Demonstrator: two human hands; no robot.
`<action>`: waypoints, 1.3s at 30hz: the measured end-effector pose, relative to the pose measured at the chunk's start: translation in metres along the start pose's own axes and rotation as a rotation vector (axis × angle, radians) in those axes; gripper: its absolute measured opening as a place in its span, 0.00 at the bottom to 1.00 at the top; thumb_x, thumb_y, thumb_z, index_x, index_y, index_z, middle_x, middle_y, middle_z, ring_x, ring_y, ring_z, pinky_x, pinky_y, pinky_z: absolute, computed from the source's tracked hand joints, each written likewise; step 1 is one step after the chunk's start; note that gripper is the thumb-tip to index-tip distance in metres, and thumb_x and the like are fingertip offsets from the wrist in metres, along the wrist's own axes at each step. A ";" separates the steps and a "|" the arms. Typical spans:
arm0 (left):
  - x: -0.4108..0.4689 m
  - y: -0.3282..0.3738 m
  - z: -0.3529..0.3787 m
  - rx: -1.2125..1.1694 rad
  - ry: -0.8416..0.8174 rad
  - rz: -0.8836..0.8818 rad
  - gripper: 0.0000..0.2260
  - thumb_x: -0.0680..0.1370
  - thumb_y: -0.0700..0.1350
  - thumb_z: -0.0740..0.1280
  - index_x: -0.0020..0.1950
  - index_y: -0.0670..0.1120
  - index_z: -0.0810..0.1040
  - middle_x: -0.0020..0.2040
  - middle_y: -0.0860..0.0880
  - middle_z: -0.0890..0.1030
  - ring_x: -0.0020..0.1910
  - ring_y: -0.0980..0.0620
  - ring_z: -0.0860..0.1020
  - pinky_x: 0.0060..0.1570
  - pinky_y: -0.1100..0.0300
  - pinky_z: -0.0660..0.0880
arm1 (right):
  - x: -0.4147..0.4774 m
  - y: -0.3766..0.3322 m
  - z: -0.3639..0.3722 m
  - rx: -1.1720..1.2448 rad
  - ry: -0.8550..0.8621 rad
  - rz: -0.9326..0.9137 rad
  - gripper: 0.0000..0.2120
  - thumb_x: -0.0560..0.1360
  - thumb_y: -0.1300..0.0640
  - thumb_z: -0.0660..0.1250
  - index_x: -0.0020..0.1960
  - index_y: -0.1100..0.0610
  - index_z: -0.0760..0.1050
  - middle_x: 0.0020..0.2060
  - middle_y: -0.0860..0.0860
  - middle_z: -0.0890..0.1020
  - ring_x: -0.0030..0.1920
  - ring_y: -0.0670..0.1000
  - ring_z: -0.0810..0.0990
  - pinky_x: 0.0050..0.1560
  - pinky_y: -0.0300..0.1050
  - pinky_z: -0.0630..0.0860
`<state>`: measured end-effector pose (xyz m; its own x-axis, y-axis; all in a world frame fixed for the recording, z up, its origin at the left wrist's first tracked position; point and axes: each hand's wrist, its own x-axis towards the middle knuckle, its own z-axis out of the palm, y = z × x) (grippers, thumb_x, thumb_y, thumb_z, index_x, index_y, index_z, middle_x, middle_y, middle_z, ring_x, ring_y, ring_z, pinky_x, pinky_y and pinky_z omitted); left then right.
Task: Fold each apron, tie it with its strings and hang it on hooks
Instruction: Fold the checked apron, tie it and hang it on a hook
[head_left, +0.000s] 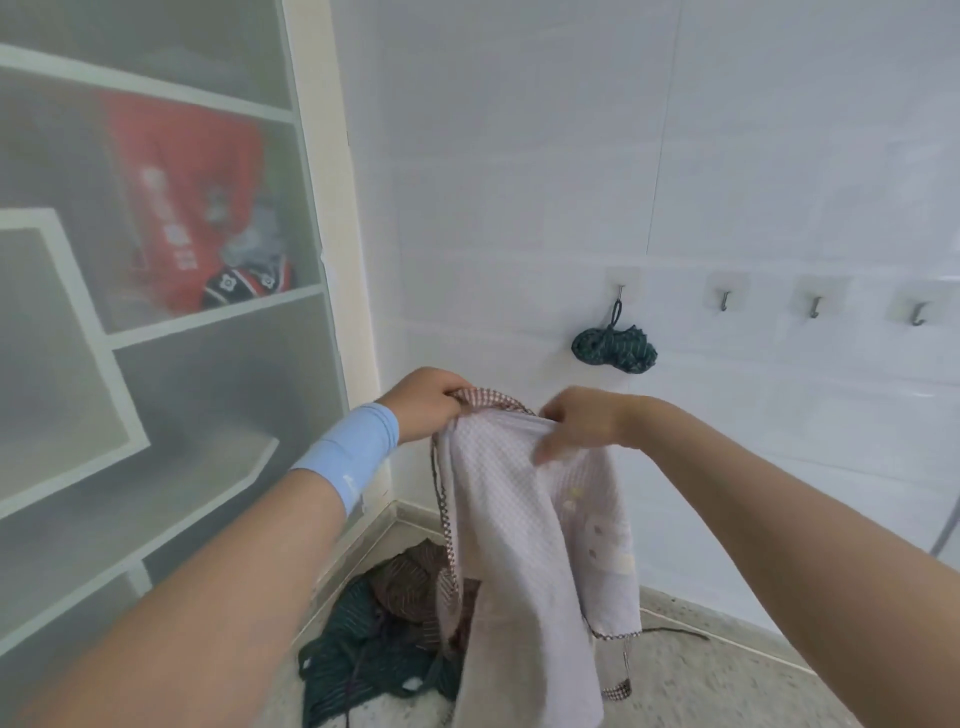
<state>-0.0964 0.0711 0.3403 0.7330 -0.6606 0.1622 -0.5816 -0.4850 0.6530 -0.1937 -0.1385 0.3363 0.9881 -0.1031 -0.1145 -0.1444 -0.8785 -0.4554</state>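
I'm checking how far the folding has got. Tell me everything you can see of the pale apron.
The pale apron is lilac-white, waffle-textured cloth with red-checked trim and strings. It hangs in loose drapes, not yet folded. The left hand grips its top edge at the trim; the right hand, blurred, holds the top edge beside it. Its lower part hangs in front of dark aprons on the floor.

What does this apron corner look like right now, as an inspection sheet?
Surface: speckled floor.
Job's things: pale apron held up; green bundle hangs on the first hook; three free hooks; heap of aprons on the floor.
Clutter: nothing seen.
Hands: left hand and right hand both grip the pale apron's top edge.
Cables: nothing seen.
Surroundings: tiled wall; frosted cabinet at left.
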 end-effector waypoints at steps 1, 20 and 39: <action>-0.001 -0.001 -0.007 0.023 0.032 -0.011 0.07 0.79 0.44 0.67 0.45 0.42 0.82 0.44 0.46 0.82 0.45 0.49 0.78 0.42 0.61 0.71 | -0.003 0.008 0.000 -0.137 -0.037 0.069 0.11 0.68 0.49 0.78 0.42 0.51 0.77 0.39 0.45 0.80 0.43 0.49 0.80 0.41 0.40 0.74; -0.004 0.015 0.020 -0.230 -0.316 -0.073 0.09 0.76 0.42 0.69 0.55 0.43 0.82 0.46 0.44 0.83 0.46 0.49 0.80 0.54 0.51 0.79 | -0.018 -0.028 -0.025 0.127 0.101 -0.059 0.10 0.71 0.58 0.66 0.52 0.52 0.75 0.43 0.50 0.78 0.40 0.50 0.76 0.38 0.45 0.72; 0.005 0.017 0.024 -0.846 -0.118 -0.312 0.17 0.82 0.48 0.64 0.63 0.38 0.80 0.59 0.40 0.83 0.58 0.43 0.82 0.59 0.53 0.77 | -0.028 0.013 0.004 -0.189 0.141 0.394 0.19 0.78 0.42 0.63 0.41 0.57 0.77 0.34 0.49 0.85 0.31 0.50 0.79 0.38 0.42 0.74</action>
<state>-0.1111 0.0459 0.3342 0.7458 -0.6467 -0.1599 0.1247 -0.1003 0.9871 -0.2238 -0.1451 0.3302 0.8595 -0.4972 -0.1190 -0.5109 -0.8280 -0.2310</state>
